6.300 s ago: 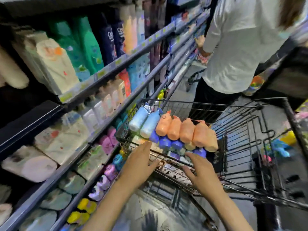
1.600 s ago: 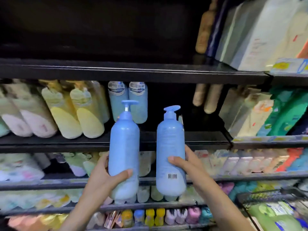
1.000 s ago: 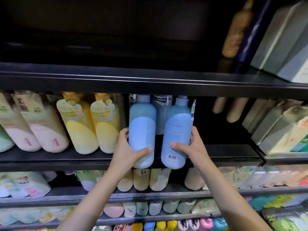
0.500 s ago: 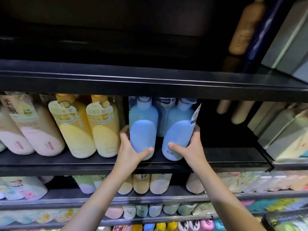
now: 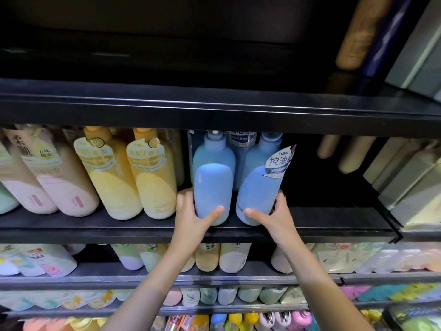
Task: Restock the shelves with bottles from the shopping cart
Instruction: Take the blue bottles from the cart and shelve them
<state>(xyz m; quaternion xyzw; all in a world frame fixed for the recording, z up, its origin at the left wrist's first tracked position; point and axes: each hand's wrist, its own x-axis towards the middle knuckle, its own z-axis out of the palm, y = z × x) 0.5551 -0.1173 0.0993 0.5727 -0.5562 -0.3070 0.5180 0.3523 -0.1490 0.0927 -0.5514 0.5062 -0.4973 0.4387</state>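
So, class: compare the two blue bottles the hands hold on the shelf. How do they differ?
The left bottle shows a plain blue front; the right bottle has a printed tag hanging near its shoulder. The left bottle stands nearly upright, while the right bottle tilts. The left hand grips one, the right hand the other. Both share colour and shape.

Neighbouring stock sitting along the dark racks

Two yellow pump bottles (image 5: 133,173) are leaning near the middle of their level, with pink bottles (image 5: 47,177) lying toward its left edge. A tan bottle (image 5: 358,32) and grey cartons (image 5: 415,44) are standing at the top right corner. Pale boxes (image 5: 410,182) are crowding the right edge, while small coloured bottles (image 5: 238,321) are lining the bottom edge.
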